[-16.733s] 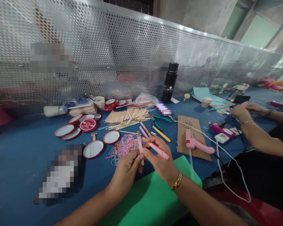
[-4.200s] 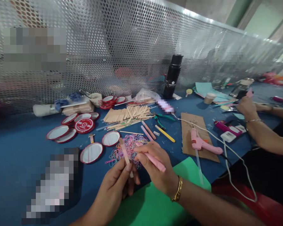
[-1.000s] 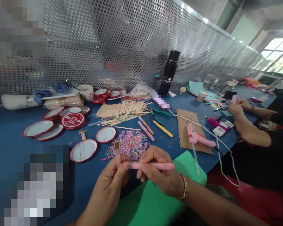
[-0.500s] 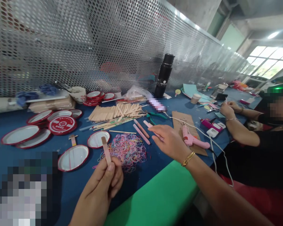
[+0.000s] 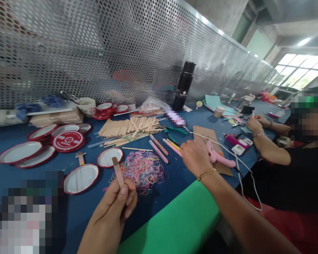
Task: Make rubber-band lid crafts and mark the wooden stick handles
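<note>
My left hand (image 5: 119, 197) pinches a craft stick (image 5: 117, 171) upright, its body pink and its tip brown. My right hand (image 5: 196, 157), with a gold bracelet at the wrist, is curled over the near ends of a pink marker (image 5: 172, 147) and a yellow marker (image 5: 174, 144). Its fingertips are hidden, so whether it grips one of them does not show. Left of it lie a brown marker (image 5: 159, 144) and another pink marker (image 5: 159, 151). A tangle of coloured rubber bands (image 5: 144, 169) spreads between my hands.
White lids with red rims (image 5: 82, 179) lie at left, one with a coloured stick beside it. Behind are plain craft sticks (image 5: 116, 127), green-handled pliers (image 5: 175, 132) and a black bottle (image 5: 184, 86). A pink glue gun (image 5: 218, 157) rests on cardboard at right, near a co-worker's hands (image 5: 255, 125).
My right hand has drawn back to the right and curled its fingers, uncovering the pink and yellow markers. My left hand holds the craft stick nearly still.
</note>
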Demonstrator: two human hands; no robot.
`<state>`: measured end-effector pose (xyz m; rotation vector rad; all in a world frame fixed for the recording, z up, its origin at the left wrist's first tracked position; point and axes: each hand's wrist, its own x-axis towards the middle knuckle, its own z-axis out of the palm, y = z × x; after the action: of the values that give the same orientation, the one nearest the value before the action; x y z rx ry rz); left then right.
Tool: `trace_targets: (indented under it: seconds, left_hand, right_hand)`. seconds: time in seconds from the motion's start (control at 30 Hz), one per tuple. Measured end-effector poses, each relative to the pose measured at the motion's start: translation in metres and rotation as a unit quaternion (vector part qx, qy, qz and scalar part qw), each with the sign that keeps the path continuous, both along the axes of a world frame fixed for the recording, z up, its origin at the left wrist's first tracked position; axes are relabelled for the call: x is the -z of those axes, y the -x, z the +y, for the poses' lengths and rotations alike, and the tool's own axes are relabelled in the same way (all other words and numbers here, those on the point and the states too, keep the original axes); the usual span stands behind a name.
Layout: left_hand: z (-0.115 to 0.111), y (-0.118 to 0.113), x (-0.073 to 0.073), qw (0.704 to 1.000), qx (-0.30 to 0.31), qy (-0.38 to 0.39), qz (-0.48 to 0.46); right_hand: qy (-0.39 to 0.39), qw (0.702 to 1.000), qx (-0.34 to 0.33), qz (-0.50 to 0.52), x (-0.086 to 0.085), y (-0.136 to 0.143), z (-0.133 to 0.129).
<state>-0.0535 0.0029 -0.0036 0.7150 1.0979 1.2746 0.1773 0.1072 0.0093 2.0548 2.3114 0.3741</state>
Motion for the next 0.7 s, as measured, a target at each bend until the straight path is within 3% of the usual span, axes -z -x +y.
trace_targets:
  seconds: [0.23, 0.7]
  left_hand:
    - [-0.006, 0.001, -0.002, 1.000, -0.014, 0.011, -0.001]
    - [-0.008, 0.001, 0.004, 0.996, 0.065, -0.068, 0.006]
  right_hand:
    - [0.008, 1.000, 0.019, 0.002, -0.001, 0.003, 0.002]
    - [0.020, 0.997, -0.009, 0.072, -0.002, 0.014, -0.019]
